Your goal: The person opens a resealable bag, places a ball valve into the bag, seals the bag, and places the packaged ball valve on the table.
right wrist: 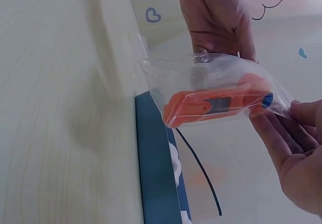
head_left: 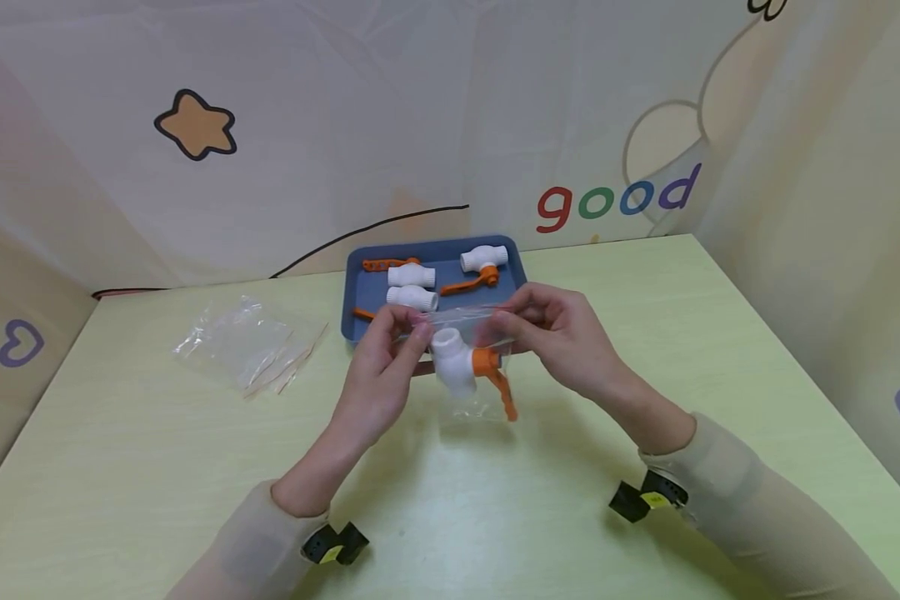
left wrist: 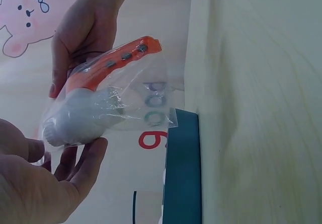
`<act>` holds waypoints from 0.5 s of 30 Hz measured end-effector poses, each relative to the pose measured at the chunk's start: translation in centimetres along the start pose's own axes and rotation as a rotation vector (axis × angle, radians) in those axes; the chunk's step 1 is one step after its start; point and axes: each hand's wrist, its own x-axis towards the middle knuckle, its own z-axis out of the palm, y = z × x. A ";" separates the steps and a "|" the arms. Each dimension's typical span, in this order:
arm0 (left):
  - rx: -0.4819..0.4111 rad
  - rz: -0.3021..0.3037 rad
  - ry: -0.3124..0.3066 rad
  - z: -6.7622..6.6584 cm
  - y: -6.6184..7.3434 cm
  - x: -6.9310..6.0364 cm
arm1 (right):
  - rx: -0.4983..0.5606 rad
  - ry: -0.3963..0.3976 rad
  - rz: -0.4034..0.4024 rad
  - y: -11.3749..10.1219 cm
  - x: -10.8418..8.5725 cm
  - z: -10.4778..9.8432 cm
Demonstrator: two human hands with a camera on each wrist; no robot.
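Nearest, above the pale bench (head_left: 450,517), you hold a clear bag (head_left: 467,410) by its upper edge: your left hand (head_left: 378,371) pinches the left end, your right hand (head_left: 573,342) the right. Inside that bag sits a white valve (head_left: 453,371), its orange handle (head_left: 505,396) on the right and pointing down. Farther off, to the left, loose bags (head_left: 236,342) lie overlapping. At the far edge, a blue tray (head_left: 446,260) holds more valves (head_left: 411,276). Behind it hangs a printed curtain (head_left: 420,108).
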 end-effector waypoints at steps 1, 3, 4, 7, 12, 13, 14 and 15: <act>0.003 0.009 0.003 0.0 0.0 0.0 | 0.006 -0.001 -0.003 0.0 0.0 0.0; 0.013 0.026 0.008 0.0 0.0 0.0 | 0.018 -0.002 -0.009 0.0 0.0 -0.1; 0.019 0.035 0.010 0.0 0.0 0.0 | 0.025 -0.001 -0.011 0.1 -0.1 -0.1; 0.035 0.062 0.016 0.0 0.0 0.0 | 0.034 0.005 -0.008 0.2 -0.1 -0.2; 0.052 0.083 0.016 0.0 0.1 -0.1 | 0.014 0.012 0.002 0.4 -0.2 -0.3; 0.051 0.082 0.014 0.0 0.1 -0.1 | 0.012 0.011 0.000 0.4 -0.2 -0.4; 0.048 0.081 0.012 0.0 0.1 -0.1 | 0.012 0.008 -0.001 0.4 -0.2 -0.4; 0.044 0.078 0.011 0.0 0.1 -0.1 | 0.010 0.007 -0.003 0.4 -0.2 -0.4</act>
